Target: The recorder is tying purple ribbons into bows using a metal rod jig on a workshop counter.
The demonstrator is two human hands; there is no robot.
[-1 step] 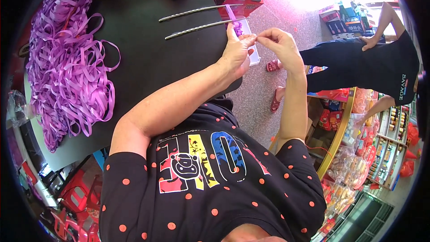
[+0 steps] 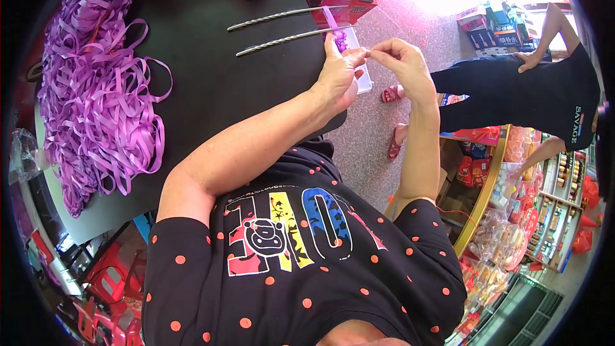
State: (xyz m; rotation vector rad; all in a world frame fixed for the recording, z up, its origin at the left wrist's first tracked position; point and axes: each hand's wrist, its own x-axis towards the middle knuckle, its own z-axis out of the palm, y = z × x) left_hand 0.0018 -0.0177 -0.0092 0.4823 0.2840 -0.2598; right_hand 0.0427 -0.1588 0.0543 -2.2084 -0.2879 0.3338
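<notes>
The left hand (image 2: 337, 78) and right hand (image 2: 405, 69) seem to meet at the fingertips, holding what I cannot tell, beside purple ribbon (image 2: 328, 17) across two metal rods (image 2: 282, 41) by the table's (image 2: 211, 83) right edge, looking light, soft and slippery, best pinched flat between the rods.

Glossy ribbon (image 2: 106, 102); ridged metal rods (image 2: 275, 43); matt tabletop (image 2: 211, 96).
</notes>
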